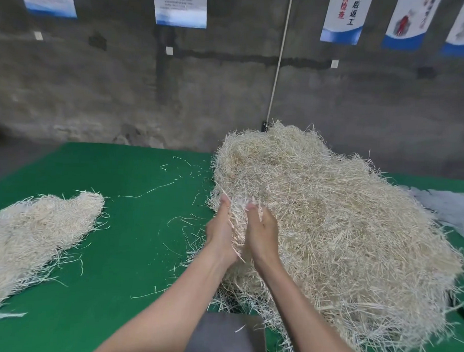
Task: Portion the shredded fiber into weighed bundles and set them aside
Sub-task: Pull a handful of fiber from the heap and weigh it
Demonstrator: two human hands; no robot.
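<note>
Clasping: the left grip and right grip are pressed close together, palms facing, with a tuft of pale strands caught between them.
Left grip: grasping the tuft from its left side, thumb pointing up and away; the fingertips are lost among the strands.
Right grip: grasping the same tuft from its right side, back of the hand toward the camera, fingers buried in the fiber.
Tuft: upright between the two palms, its top merging into the big pile, its lower ends hanging loose down to the wrists.
Big pile: a tall mound of shredded fiber filling the right half of the tabletop, with both grips at its near left edge.
Small heap: a lower, flatter mass of the same fiber at the left edge of the tabletop, well apart from the big pile.
Loose strands: scattered singly over the green surface between the heap and the pile.
Tabletop: green, reaching back to a rough grey wall.
Grey slab: a flat grey surface at the near edge between the forearms, one stray strand on it; what it is cannot be told.
White sheet: crumpled, pale, lying just beyond the pile's right side.
Wall posters: hung in a row along the top, print too blurred to read.
Cord: white, running down the wall behind the pile.
</note>
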